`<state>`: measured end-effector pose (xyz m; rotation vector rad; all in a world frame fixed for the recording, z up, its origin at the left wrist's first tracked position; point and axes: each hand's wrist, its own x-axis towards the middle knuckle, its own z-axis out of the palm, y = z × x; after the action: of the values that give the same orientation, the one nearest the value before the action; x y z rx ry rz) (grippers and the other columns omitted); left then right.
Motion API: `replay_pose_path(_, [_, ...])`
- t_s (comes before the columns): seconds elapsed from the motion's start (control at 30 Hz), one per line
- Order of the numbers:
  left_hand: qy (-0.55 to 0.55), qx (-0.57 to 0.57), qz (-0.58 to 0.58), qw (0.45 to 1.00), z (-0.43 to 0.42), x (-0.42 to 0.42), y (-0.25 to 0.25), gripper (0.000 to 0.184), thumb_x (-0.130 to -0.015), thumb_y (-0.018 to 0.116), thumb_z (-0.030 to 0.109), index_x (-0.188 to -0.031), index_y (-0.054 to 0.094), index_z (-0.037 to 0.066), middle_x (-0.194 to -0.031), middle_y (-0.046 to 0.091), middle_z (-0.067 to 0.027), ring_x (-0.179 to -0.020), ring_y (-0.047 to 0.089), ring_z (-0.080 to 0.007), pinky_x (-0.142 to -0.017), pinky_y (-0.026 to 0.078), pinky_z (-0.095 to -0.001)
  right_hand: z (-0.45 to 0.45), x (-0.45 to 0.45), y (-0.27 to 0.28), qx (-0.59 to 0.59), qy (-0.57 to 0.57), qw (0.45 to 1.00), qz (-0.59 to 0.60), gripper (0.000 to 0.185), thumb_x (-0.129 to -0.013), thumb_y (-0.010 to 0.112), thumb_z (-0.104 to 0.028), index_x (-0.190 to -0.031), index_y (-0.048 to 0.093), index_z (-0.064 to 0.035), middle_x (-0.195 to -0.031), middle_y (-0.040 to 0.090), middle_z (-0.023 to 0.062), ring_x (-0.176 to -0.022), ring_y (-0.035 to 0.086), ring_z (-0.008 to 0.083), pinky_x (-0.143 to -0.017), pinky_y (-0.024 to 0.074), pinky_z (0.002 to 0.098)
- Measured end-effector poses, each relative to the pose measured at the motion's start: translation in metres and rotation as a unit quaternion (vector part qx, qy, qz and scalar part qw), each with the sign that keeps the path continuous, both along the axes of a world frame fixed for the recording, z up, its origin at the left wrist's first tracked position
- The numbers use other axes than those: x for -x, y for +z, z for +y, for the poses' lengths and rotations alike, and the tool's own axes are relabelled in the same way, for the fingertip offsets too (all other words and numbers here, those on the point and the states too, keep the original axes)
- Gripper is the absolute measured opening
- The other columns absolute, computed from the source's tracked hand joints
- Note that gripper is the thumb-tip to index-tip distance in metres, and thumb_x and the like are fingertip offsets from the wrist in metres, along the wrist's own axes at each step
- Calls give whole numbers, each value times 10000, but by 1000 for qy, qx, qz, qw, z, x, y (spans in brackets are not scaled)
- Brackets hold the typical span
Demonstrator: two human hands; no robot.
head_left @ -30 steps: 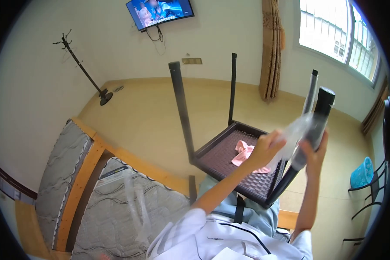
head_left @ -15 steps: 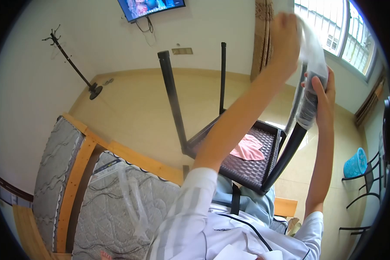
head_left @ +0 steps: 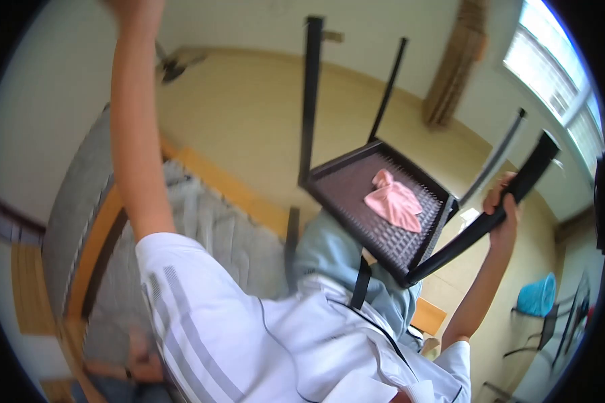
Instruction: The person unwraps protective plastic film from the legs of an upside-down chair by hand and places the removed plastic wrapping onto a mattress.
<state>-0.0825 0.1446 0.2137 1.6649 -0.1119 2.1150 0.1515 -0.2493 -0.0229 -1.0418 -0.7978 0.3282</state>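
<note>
An upturned dark stool [head_left: 356, 168] rests against my lap, its legs pointing up and its woven seat in a square frame. My right hand [head_left: 507, 205] wraps around the near right stool leg [head_left: 474, 238], close to its upper end. A crumpled pink cloth [head_left: 396, 201] lies on the underside of the seat. My left arm reaches far up to the left, where my left hand [head_left: 138, 8] is cut off by the top edge and smeared by motion. Its fingers and anything in them are hidden.
At the lower left are a grey mattress [head_left: 208, 248] and wooden frame boards [head_left: 238, 195]. Another person's blurred limb [head_left: 138, 359] shows at the bottom left. A blue basket [head_left: 536, 295] and black chair [head_left: 551, 329] stand right. A curtain [head_left: 454, 67] hangs beside the window.
My left hand has swung from the stool leg to the upper left. Clear plastic that covered the leg's end is off it. My right hand still grips the leg, and the view has shifted.
</note>
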Motion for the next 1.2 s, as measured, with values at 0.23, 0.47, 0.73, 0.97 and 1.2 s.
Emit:
replay_pose_path(0.23, [574,213,268,744,-110,257,-260,240,-766,502,243,-772,496,4,-708,551,-114,-622,519,-186,-570,393,-286,0,-31,0,-4,13,1000,19,524,-753,436,-389,-1099,338,-7,-872,485,110,-748,491,201,-626,381,260])
replay_pose_path(0.47, [622,492,333,511,-232,321,-471,273,-776,464,256,-848,492,-6,-779,547,-171,-729,540,-295,-614,409,-336,10,-55,61,71,-361,925,-94,347,-826,351,-260,-939,505,30,-822,554,115,-718,530,176,-645,419,272])
replay_pose_path(0.73, [583,318,521,536,-239,196,-485,750,-580,614,316,-1154,239,13,-1163,269,-170,-1079,243,-323,-840,169,-462,-1,-37,83,98,-367,904,-198,352,-829,398,-276,-547,409,-66,-481,354,-22,-427,329,51,-386,256,207])
replay_pose_path(0.97, [-26,190,556,809,-220,-9,-396,506,-637,601,148,-1048,346,-3,-1041,383,-154,-994,342,-279,-859,245,-354,2,-21,63,18,-461,815,-350,315,-789,459,-141,-510,385,-16,-440,277,13,-395,249,73,-368,216,236])
replay_pose_path(1.2, [-407,131,386,818,-266,-131,-308,557,-688,589,294,-1088,328,7,-995,433,-120,-968,397,-213,-832,296,-333,6,18,59,-107,-476,658,-573,213,-718,468,-33,-517,402,-11,-456,338,44,-367,331,177,-345,269,259])
